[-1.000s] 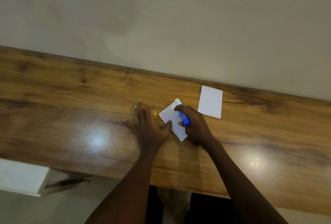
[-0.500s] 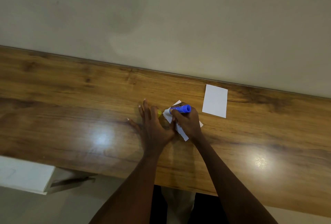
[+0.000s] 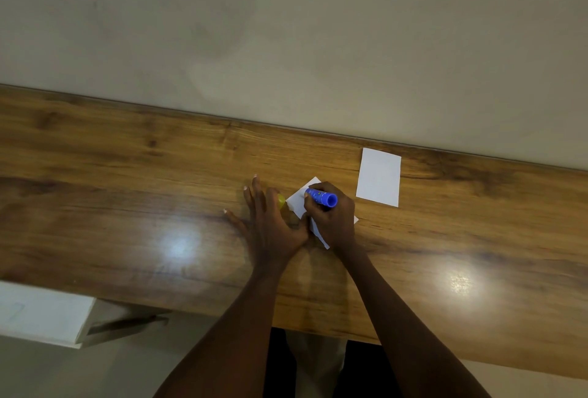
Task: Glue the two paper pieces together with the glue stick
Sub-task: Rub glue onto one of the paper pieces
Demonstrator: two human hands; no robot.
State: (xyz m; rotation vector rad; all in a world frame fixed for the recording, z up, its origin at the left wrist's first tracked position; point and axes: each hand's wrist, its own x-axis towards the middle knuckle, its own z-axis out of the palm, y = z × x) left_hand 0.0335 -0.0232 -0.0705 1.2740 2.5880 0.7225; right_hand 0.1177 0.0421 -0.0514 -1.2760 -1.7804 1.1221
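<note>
A small white paper piece (image 3: pixel 299 199) lies tilted on the wooden table (image 3: pixel 127 194), partly hidden under my hands. My right hand (image 3: pixel 332 219) grips a blue glue stick (image 3: pixel 322 197), its tip pressed down on that paper. My left hand (image 3: pixel 270 219) lies flat beside the paper with fingers spread, its thumb at the paper's near edge. A yellow object (image 3: pixel 281 201), perhaps the cap, peeks out from behind my left hand. A second white paper piece (image 3: pixel 378 177) lies apart to the right, near the wall.
The table runs along a plain beige wall (image 3: pixel 286 31). A white block-like object (image 3: pixel 41 315) sits below the table's near edge at the lower left. Two bright light reflections show on the tabletop.
My right hand has turned the glue stick from pointing toward me to lying nearly sideways and moved it across the paper. My left hand has stayed in place.
</note>
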